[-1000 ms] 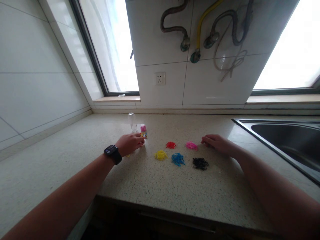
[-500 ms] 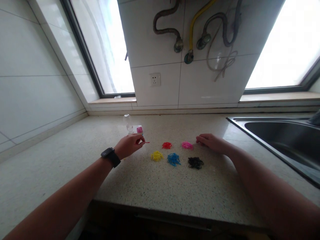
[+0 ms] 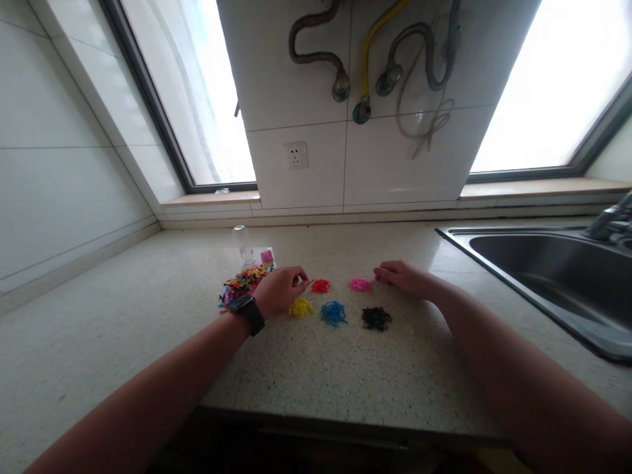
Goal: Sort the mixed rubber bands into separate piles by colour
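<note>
My left hand (image 3: 282, 289), with a black watch (image 3: 247, 313) on its wrist, pinches a thin red rubber band at the left edge of a red band pile (image 3: 320, 286). Under and behind that wrist lies a mixed heap of coloured bands (image 3: 241, 284), partly hidden. My right hand (image 3: 402, 276) rests on the counter with its fingers closed together, just right of a pink band pile (image 3: 361, 284); what its fingertips hold, if anything, is hidden. Nearer to me are a yellow pile (image 3: 301, 308), a blue pile (image 3: 334, 314) and a black pile (image 3: 376, 318).
A clear bottle-like container (image 3: 243, 243) and a small pink item (image 3: 267, 257) stand behind the heap. A steel sink (image 3: 538, 263) with a tap (image 3: 612, 217) is set into the speckled counter (image 3: 345, 375) at right. Hoses and a socket (image 3: 296, 155) are on the tiled wall.
My left hand has moved right with the red rubber band, from beside the heap to the red pile, uncovering the mixed heap. My right hand stays by the pink pile. The view has shifted slightly right.
</note>
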